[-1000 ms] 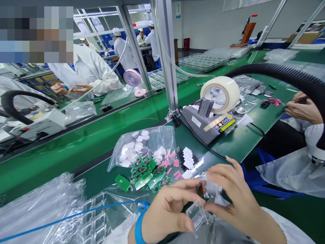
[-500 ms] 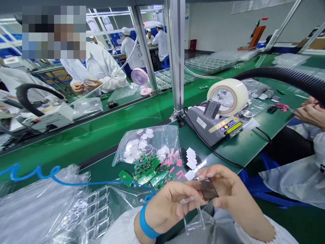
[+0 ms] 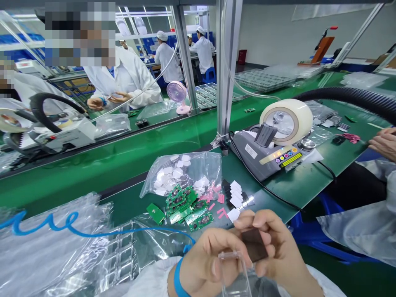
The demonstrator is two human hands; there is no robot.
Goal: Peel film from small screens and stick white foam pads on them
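Since a second ago the dark square piece (image 3: 254,244) has turned flat; right hand (image 3: 278,247) pinches its edges, left hand (image 3: 210,260) grips the clear holder (image 3: 232,268)—both look light, rigid, slippery.

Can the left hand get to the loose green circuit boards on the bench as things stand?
Probably not freely: the left hand pinches a clear plastic holder. The pile of green circuit boards lies unobstructed just ahead.

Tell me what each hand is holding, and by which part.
The left hand pinches a clear plastic holder by its top edge. The right hand grips a small dark chip by its edges, just above the holder.
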